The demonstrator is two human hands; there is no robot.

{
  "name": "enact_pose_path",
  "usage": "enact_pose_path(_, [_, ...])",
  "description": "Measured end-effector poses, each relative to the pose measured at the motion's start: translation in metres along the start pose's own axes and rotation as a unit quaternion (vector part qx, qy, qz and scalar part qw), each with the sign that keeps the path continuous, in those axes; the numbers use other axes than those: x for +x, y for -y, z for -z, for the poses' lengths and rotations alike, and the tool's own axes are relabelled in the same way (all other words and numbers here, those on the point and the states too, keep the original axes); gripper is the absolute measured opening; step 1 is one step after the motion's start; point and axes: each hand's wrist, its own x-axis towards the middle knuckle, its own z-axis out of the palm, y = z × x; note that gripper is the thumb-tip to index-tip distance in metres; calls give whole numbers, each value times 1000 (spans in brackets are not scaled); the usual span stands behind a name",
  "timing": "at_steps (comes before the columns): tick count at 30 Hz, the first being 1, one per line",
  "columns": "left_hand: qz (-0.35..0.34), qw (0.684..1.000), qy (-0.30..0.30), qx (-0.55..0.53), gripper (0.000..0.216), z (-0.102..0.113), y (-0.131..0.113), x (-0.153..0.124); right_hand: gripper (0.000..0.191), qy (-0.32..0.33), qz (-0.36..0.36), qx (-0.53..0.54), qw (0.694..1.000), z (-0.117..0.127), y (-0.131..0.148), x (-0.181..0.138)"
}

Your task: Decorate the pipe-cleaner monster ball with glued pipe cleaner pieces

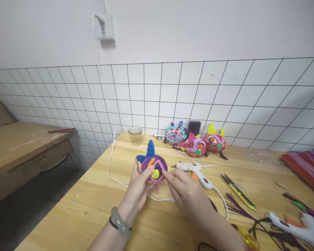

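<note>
My left hand [141, 179] is wrapped around a small round craft ornament [146, 166] of swirled colourful chenille stems, held above the table. A blue horn-like piece [150, 149] stands up from its top, and a yellow button [155, 174] sits on its front. The fingertips of my right hand [184, 186] are pinched together against the ornament's right side, at a dark purple strip [160, 168]. Whether they grip that strip or a tiny piece cannot be made out. Right behind the right hand lies a white hot glue gun [196, 169].
Three finished-looking ornaments [196, 145] stand near the tiled wall, with a glass cup [135, 135] to their left. A yellow-green utility knife [239, 191], a second glue gun [293, 225], purple tassels [237, 205] and chenille stems [305, 170] lie rightward. A white cord [110, 170] crosses the table.
</note>
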Motion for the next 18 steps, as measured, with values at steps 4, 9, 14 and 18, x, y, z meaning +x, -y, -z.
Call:
enact_pose_path(4, [7, 1000, -6, -7, 46, 0, 2, 0, 33, -11, -2, 2, 1000, 0, 2, 1])
enact_pose_path(9, [11, 1000, -5, -17, 43, 0, 6, 1, 32, -23, 0, 9, 1000, -2, 4, 0])
enact_pose_path(14, [24, 999, -15, -37, 41, -1, 6, -1, 29, -31, -4, 25, 999, -4, 5, 0])
enact_pose_path(18, [28, 998, -19, -53, 37, -3, 7, -2, 22, -52, -26, 50, 997, -7, 6, 1])
